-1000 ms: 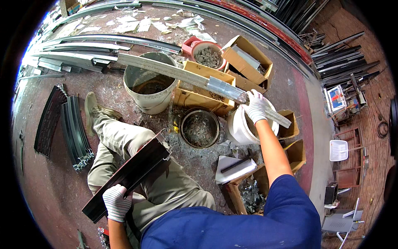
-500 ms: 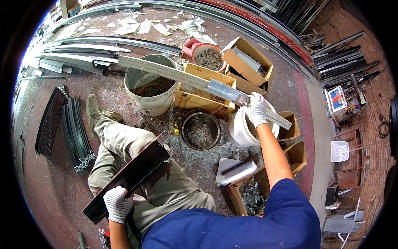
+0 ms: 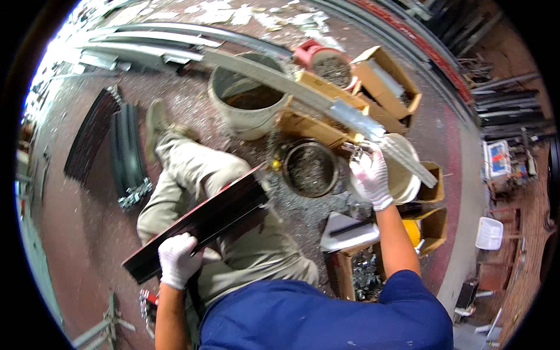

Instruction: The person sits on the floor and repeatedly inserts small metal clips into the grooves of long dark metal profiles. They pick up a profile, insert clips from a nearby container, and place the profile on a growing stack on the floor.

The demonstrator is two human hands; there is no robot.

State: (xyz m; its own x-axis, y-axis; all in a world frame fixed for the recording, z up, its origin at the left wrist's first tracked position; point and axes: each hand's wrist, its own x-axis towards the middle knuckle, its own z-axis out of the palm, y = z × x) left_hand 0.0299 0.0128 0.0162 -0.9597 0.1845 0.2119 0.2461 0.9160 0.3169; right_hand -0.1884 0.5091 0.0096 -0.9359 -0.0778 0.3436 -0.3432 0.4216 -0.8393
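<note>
My left hand (image 3: pixel 179 259), in a striped white glove, is closed round the lower end of a dark metal profile (image 3: pixel 201 224) with a reddish edge. The profile lies slantwise across my thighs. My right hand (image 3: pixel 371 179), gloved too, is closed on small shiny metal pieces (image 3: pixel 356 150), blurred so that their exact kind is unclear. It is beside a long grey metal bar (image 3: pixel 265 79), which spans the buckets. Along the bar sits a row of silvery pieces (image 3: pixel 356 121). A white bucket (image 3: pixel 410 189) stands under the bar's right end.
A round pot of metal bits (image 3: pixel 310 168) stands before me, behind it a wooden box (image 3: pixel 306 124) and a large grey bucket (image 3: pixel 248 122). Cardboard boxes (image 3: pixel 434 230) are at right. Bundled dark profiles (image 3: pixel 127 153) lie left; a red-rimmed tub (image 3: pixel 332 67) stands at the back.
My right hand has come off the row on the bar, with small metal pieces now at its fingertips. The view has shifted; my left hand keeps its hold on the profile.
</note>
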